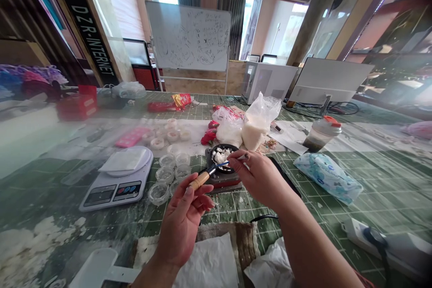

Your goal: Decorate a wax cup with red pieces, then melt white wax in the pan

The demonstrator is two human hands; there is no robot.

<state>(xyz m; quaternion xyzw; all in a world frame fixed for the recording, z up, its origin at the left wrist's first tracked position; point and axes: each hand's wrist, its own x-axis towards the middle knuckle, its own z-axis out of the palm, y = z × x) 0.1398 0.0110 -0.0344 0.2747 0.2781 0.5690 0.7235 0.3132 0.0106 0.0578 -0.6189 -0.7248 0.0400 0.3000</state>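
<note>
My left hand (184, 220) is closed on the wooden handle (200, 180) of a small black pan (223, 158). The pan holds white chunks and sits on a small red and black heater (223, 181). My right hand (258, 175) pinches a thin blue and white stick (232, 160) whose tip reaches into the pan among the white chunks. Both hands are over the green cutting mat (388, 184), just in front of the heater.
A white kitchen scale (116, 182) lies left, with several small clear round cups (168, 173) beside it. Behind the pan stand plastic bags of white flakes (254, 128), a lidded jar (320, 134) and a tissue pack (329, 176). A power strip (384, 243) lies right; white paper (209, 263) lies near me.
</note>
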